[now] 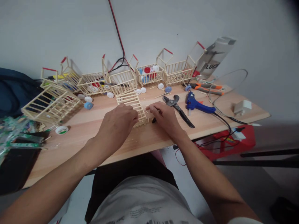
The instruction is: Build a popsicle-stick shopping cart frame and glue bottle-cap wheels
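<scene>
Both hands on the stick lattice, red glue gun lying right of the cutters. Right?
No: the head view shows a blue glue gun, not red. Left hand and right hand do rest on the stick lattice, gun right of the cutters.

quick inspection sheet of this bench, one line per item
surface: pale wooden table, crowded along the wall side
job's things: flat stick frame lying on the table, its near end under both hands
clutter: stick baskets, bottle caps, black cutters, blue glue gun, orange pliers
hands: left hand rests on the frame; right hand at its right edge; grip hidden
cables: red-black wire up the wall; black cable from the glue gun off the table edge
surroundings: white wall, red stool, dark blue bag
</scene>
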